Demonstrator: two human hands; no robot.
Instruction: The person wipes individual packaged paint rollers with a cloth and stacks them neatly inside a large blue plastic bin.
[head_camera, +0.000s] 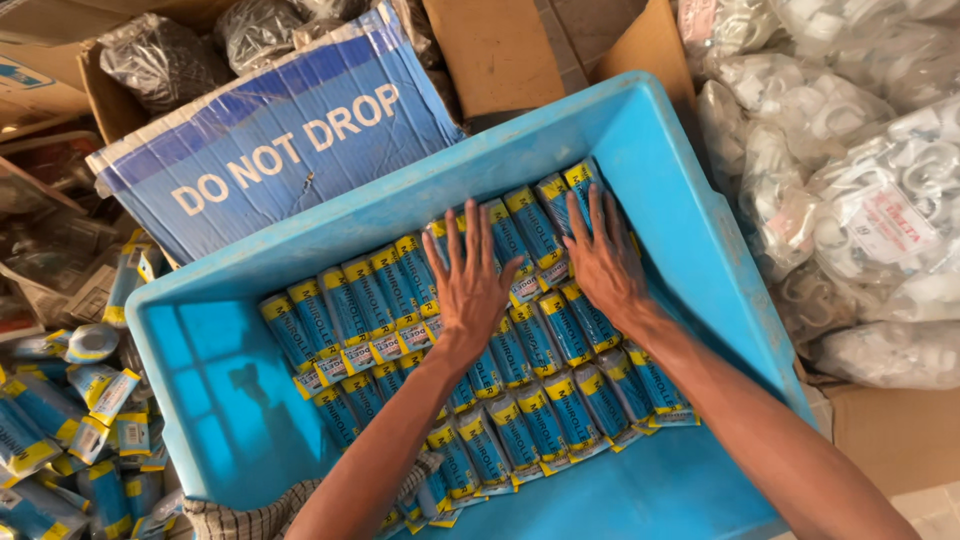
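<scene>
Here, hands (535, 270) flatten packets (400, 290) lying lengthwise up-frame.

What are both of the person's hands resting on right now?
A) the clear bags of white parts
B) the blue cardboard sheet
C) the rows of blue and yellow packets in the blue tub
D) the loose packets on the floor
C: the left hand and right hand lie flat, fingers spread, on the rows of blue and yellow packets inside the blue tub.
</scene>
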